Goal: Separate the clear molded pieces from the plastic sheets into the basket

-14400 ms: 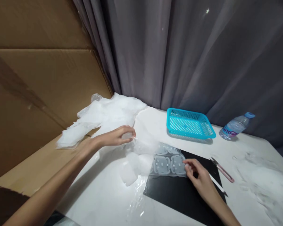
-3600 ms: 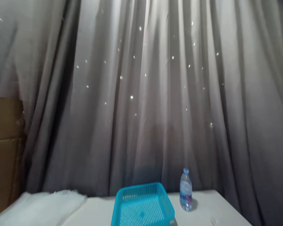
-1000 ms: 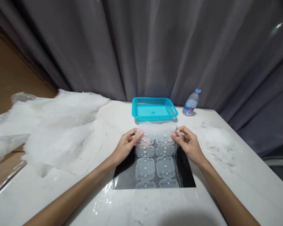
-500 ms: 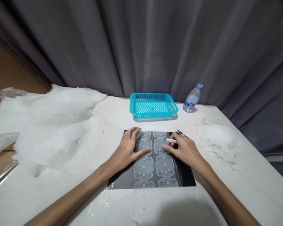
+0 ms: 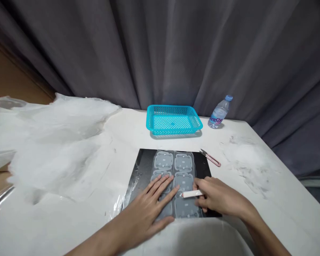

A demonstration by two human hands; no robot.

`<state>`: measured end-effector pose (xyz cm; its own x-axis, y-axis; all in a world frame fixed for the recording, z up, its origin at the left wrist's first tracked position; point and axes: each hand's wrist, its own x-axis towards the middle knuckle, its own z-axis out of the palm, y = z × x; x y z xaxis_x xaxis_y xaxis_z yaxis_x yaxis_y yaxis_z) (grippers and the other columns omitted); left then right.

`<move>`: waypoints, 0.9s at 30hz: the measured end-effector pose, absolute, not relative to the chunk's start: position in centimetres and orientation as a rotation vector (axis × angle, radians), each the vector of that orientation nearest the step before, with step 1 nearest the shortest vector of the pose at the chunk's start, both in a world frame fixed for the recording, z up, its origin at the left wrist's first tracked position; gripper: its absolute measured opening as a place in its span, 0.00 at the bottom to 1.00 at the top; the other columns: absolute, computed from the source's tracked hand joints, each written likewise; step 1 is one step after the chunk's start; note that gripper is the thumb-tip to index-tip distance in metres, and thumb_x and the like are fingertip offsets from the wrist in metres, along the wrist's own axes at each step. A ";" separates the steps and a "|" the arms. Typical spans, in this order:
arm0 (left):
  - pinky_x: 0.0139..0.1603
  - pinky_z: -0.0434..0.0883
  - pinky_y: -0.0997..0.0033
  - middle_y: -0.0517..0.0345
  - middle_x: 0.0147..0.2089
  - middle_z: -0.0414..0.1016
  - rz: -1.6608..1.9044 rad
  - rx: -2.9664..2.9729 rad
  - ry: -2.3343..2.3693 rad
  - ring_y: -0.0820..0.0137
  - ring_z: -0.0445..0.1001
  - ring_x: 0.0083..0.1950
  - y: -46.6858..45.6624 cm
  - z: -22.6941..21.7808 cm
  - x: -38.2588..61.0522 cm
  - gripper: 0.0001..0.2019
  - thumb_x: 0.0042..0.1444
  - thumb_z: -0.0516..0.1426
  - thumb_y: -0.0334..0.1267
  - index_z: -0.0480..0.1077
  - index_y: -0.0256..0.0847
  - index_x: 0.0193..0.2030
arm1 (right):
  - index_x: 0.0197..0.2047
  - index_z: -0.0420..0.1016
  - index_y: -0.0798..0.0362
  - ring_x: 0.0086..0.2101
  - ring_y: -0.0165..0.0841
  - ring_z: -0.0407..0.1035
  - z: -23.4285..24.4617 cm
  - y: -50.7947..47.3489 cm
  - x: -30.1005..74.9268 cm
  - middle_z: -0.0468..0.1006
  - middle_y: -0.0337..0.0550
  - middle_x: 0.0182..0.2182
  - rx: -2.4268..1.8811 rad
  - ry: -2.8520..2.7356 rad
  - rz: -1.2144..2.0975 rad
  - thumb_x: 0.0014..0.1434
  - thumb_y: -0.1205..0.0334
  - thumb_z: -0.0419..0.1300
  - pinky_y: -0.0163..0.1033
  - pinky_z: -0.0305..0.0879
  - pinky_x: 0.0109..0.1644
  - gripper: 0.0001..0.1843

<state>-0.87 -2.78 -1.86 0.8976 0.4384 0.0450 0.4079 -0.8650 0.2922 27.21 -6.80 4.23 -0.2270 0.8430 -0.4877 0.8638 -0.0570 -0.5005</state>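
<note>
A clear plastic sheet with moulded rounded rectangles lies over a black mat. My left hand rests on the sheet with its fingers stretched out, covering part of the left column of shapes. Over the right column, my right hand is closed around a slim white stick-like tool, its end pointing left. What kind of tool it is cannot be made out. A pair of pink-handled thread snips lies beside the mat's upper right corner, away from both hands.
A turquoise perforated basket stands behind the mat, with a water bottle to its right. Crumpled translucent plastic spreads over the table's left side. Plastic scraps lie at the right. A grey curtain hangs behind.
Both hands have moved nearer to me over the mat. The plastic sheet has shifted away from me, its upper shapes now uncovered. The snips are now fully visible.
</note>
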 end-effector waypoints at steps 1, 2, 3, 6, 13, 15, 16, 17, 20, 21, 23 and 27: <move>0.74 0.62 0.41 0.52 0.83 0.40 0.148 2.788 0.639 0.47 0.50 0.80 -3.1 -1.7 -1.1 0.36 0.74 0.50 0.53 0.37 0.55 0.81 | 0.38 0.73 0.50 0.38 0.39 0.76 4.5 -6.8 27.1 0.79 0.36 0.24 1.923 2.115 -1.230 0.60 0.65 0.65 0.35 0.57 0.38 0.05; 0.74 0.63 0.41 0.52 0.83 0.40 0.127 2.782 0.640 0.47 0.50 0.80 -3.3 -1.5 -1.2 0.36 0.73 0.50 0.54 0.37 0.55 0.81 | 0.36 0.73 0.50 0.36 0.38 0.76 4.7 -6.7 27.1 0.79 0.36 0.22 1.916 2.104 -1.284 0.61 0.61 0.66 0.35 0.58 0.38 0.05; 0.73 0.64 0.40 0.52 0.83 0.40 0.103 2.769 0.634 0.46 0.51 0.80 -3.2 -1.2 -1.3 0.37 0.73 0.51 0.55 0.38 0.56 0.81 | 0.34 0.74 0.50 0.33 0.37 0.76 4.7 -6.5 27.2 0.79 0.36 0.22 1.924 2.109 -1.323 0.63 0.57 0.65 0.35 0.58 0.37 0.09; 0.71 0.66 0.37 0.50 0.82 0.44 0.065 2.690 0.649 0.43 0.55 0.78 -2.0 -0.4 -1.1 0.40 0.69 0.52 0.62 0.41 0.58 0.81 | 0.30 0.73 0.50 0.29 0.36 0.75 4.1 -5.6 28.5 0.80 0.38 0.24 2.148 2.200 -1.122 0.69 0.49 0.59 0.36 0.56 0.34 0.18; 0.72 0.65 0.46 0.48 0.67 0.69 0.458 2.417 0.860 0.53 0.66 0.70 6.6 0.8 0.8 0.27 0.68 0.55 0.60 0.67 0.47 0.65 | 0.37 0.74 0.51 0.35 0.42 0.72 1.7 -3.2 32.6 0.80 0.49 0.34 2.789 2.298 -0.054 0.70 0.62 0.49 0.42 0.59 0.39 0.14; 0.70 0.66 0.47 0.48 0.63 0.73 0.578 2.331 0.853 0.54 0.70 0.66 9.2 1.1 0.6 0.26 0.65 0.59 0.60 0.68 0.46 0.62 | 0.38 0.73 0.51 0.41 0.44 0.71 1.6 -3.0 32.6 0.79 0.50 0.37 2.741 2.535 0.004 0.74 0.58 0.43 0.45 0.63 0.46 0.20; 0.70 0.67 0.48 0.49 0.63 0.74 0.561 2.304 0.816 0.54 0.71 0.65 10.1 1.3 0.3 0.25 0.64 0.61 0.59 0.69 0.46 0.60 | 0.38 0.72 0.50 0.42 0.45 0.71 1.5 -3.0 32.5 0.78 0.49 0.37 2.699 2.620 -0.003 0.76 0.54 0.40 0.47 0.64 0.49 0.23; 0.68 0.68 0.48 0.50 0.61 0.76 0.520 2.276 0.787 0.55 0.73 0.64 10.8 1.4 0.0 0.23 0.64 0.60 0.58 0.71 0.47 0.57 | 0.37 0.72 0.49 0.43 0.44 0.70 1.5 -3.1 32.4 0.78 0.48 0.36 2.666 2.664 -0.036 0.77 0.51 0.39 0.47 0.64 0.50 0.26; 0.66 0.70 0.49 0.52 0.60 0.78 0.450 2.207 0.770 0.56 0.76 0.61 11.1 1.4 -1.2 0.20 0.66 0.59 0.57 0.74 0.48 0.56 | 0.39 0.73 0.48 0.35 0.40 0.72 1.3 -3.3 31.8 0.77 0.44 0.35 2.631 2.680 -0.337 0.77 0.46 0.38 0.45 0.67 0.44 0.27; 0.67 0.70 0.49 0.51 0.63 0.77 0.421 2.214 0.764 0.55 0.75 0.63 10.7 1.2 -1.5 0.23 0.65 0.59 0.58 0.73 0.49 0.59 | 0.41 0.73 0.48 0.31 0.37 0.72 1.2 -3.4 31.7 0.77 0.42 0.34 2.618 2.691 -0.481 0.77 0.46 0.39 0.44 0.68 0.41 0.26; 0.71 0.66 0.46 0.50 0.73 0.68 0.322 2.308 0.726 0.50 0.68 0.71 9.6 0.4 -2.1 0.32 0.61 0.61 0.62 0.68 0.51 0.68 | 0.43 0.75 0.48 0.28 0.34 0.72 1.0 -3.4 31.4 0.78 0.40 0.36 2.552 2.785 -0.709 0.77 0.47 0.43 0.42 0.69 0.39 0.23; 0.79 0.47 0.42 0.56 0.82 0.47 0.121 2.597 0.629 0.47 0.49 0.80 8.4 -1.1 -2.7 0.49 0.57 0.61 0.69 0.49 0.57 0.79 | 0.46 0.76 0.48 0.42 0.38 0.77 0.6 -3.4 30.7 0.79 0.45 0.44 2.234 3.095 -0.725 0.76 0.54 0.51 0.43 0.72 0.50 0.14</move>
